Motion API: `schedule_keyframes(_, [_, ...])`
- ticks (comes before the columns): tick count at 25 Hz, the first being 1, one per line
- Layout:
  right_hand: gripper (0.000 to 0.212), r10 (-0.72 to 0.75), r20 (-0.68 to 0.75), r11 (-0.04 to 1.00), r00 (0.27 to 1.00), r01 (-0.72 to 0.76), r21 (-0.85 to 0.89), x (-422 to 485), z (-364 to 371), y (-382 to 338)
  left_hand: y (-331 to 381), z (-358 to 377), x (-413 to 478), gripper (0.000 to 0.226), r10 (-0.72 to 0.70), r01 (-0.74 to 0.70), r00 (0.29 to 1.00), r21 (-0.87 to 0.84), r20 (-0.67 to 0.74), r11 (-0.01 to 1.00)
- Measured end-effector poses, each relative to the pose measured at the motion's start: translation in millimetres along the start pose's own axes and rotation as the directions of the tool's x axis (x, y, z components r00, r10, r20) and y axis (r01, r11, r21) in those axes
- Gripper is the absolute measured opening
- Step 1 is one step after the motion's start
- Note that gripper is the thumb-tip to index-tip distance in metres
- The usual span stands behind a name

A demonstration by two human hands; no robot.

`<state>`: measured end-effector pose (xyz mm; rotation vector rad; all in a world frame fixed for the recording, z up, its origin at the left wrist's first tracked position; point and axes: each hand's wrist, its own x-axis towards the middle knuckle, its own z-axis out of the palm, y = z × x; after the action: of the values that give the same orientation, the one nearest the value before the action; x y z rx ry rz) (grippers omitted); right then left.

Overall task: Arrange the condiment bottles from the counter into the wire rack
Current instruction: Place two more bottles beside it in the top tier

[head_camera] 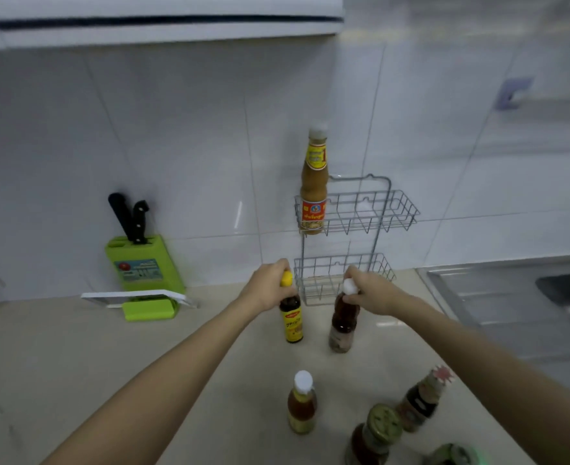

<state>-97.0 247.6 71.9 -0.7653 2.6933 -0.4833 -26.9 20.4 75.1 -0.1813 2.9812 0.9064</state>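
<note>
A two-tier wire rack (391, 209) hangs on the tiled wall. One tall orange sauce bottle (314, 182) stands in the left end of its upper basket; the lower basket (374, 268) holds nothing. My left hand (268, 286) grips the neck of a dark bottle with a yellow cap (291, 318). My right hand (367, 292) grips the neck of a dark bottle with a white cap (343, 325). Both bottles are upright just in front of the rack. Nearer me on the counter stand a white-capped amber bottle (302, 404), a green-lidded bottle (375, 434) and a red-capped bottle (422, 399).
A green knife block (142, 266) with two black-handled knives stands against the wall at left, with a white board (136, 297) leaning in front. A steel sink (518, 303) lies to the right. Another lid (451, 456) shows at the bottom edge.
</note>
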Motion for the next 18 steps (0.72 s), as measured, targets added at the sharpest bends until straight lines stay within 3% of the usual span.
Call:
schedule_keyframes(5, [0.03, -0.1, -0.211, 0.989, 0.972, 0.119, 0.083, -14, -62, -18, 56, -52, 10, 0.026, 0.164, -0.159, 0.982, 0.05, -0.098, 0.986])
schedule_keyframes(11, [0.025, -0.138, -0.461, 0.968, 0.877, 0.217, 0.125, -31, -154, -28, 126, -117, 18, 0.026, 0.26, -0.257, 0.952, 0.04, -0.161, 0.966])
schedule_keyframes(18, [0.026, -0.176, -0.569, 0.97, 0.804, 0.239, 0.038, -17, -212, -21, 192, -161, 42, 0.022, 0.307, -0.278, 0.926, 0.155, -0.221, 0.948])
